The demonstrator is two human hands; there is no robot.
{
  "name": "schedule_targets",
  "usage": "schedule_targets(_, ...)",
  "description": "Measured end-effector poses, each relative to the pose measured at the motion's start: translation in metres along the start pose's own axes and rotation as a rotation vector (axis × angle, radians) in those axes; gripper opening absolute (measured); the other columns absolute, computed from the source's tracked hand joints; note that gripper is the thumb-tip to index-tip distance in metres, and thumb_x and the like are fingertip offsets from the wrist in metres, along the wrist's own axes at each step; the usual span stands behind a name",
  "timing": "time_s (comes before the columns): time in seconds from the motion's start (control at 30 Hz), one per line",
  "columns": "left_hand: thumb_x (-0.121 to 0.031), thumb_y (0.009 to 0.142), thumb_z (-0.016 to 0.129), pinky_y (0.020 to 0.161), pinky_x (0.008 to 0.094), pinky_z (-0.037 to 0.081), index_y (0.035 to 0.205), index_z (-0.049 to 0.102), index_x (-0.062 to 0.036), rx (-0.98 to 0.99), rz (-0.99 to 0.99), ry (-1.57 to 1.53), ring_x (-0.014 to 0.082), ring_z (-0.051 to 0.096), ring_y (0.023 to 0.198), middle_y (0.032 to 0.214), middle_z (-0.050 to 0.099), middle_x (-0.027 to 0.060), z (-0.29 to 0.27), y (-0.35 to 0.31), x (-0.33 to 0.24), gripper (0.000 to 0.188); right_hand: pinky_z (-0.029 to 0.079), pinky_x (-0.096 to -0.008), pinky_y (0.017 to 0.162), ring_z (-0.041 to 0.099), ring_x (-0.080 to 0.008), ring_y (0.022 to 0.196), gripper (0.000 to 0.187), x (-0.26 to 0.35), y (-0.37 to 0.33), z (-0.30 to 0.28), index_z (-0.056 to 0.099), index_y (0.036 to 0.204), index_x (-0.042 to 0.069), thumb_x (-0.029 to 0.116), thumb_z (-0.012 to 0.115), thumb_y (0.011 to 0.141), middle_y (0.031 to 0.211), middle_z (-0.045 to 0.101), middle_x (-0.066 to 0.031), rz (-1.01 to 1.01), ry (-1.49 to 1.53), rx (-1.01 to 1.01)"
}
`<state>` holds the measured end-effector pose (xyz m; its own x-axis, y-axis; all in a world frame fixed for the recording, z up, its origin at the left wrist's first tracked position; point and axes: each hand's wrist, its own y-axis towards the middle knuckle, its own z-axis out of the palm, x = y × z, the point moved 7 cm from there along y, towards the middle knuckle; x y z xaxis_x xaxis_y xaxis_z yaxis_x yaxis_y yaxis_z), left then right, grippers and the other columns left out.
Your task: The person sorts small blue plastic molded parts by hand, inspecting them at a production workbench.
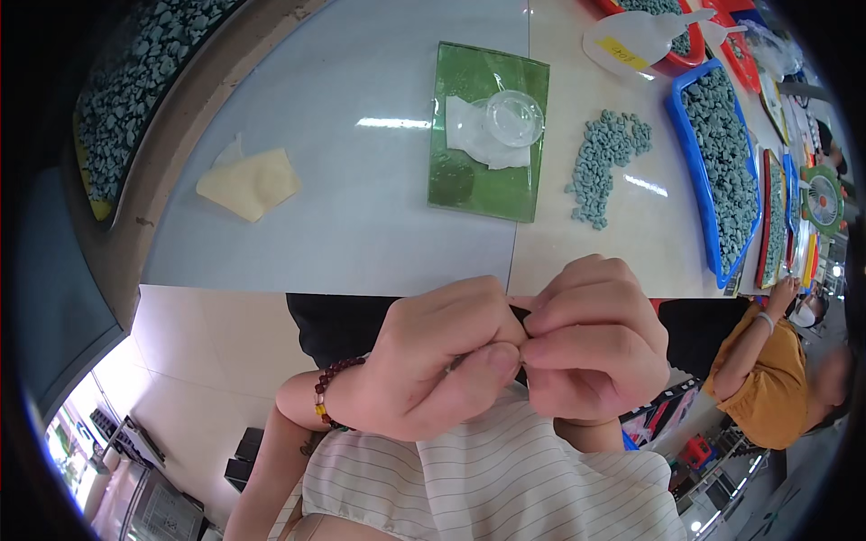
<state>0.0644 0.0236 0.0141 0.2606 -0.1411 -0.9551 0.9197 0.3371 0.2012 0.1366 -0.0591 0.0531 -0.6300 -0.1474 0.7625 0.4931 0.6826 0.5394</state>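
The counter (pixel 352 207) is smooth and glossy, with bright streaks of reflected light. Toward its far middle, the green slab (pixel 483 194) has a shiny, glass-like face; the round dish (pixel 514 119) over it is clear, shiny plastic, and the white piece (pixel 463 126) beneath looks soft, paper or cloth. At left, the yellow cloth (pixel 248 187) is matt and creased. At right, the grey-green chips (pixel 595 171) are matt, rough and stone-like, the blue tray (pixel 700 194) smooth plastic, the squeeze bottle (pixel 618 41) translucent plastic. Nearest, the striped top (pixel 505 469) is soft, matt cloth.
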Motion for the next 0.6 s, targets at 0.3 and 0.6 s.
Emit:
schedule_targets(0.3, -0.002, 0.081, 0.048, 0.049, 0.0279, 0.038, 0.073, 0.051, 0.0011, 0.067, -0.018, 0.020, 0.0186, 0.042, 0.053, 0.063, 0.047, 0.0065, -0.008, -0.002, -0.004, 0.009, 0.039, -0.0284, 0.051, 0.055, -0.0193, 0.060, 0.011, 0.010, 0.005, 0.001, 0.060, 0.071, 0.007, 0.008, 0.070, 0.066, 0.071, 0.058, -0.0050, -0.109, -0.130, 0.065)
schedule_targets(0.6, -0.019, 0.091, 0.041, 0.047, 0.0234, 0.032, 0.074, 0.052, 0.0004, 0.037, -0.084, -0.090, 0.0099, 0.041, 0.051, 0.068, 0.050, 0.0058, -0.007, 0.003, -0.004, 0.028, 0.041, -0.0296, 0.054, 0.053, -0.0192, 0.061, 0.014, 0.005, 0.043, -0.012, 0.058, 0.071, 0.002, 0.003, 0.069, 0.062, 0.072, 0.057, -0.0070, -0.173, -0.458, 0.017)
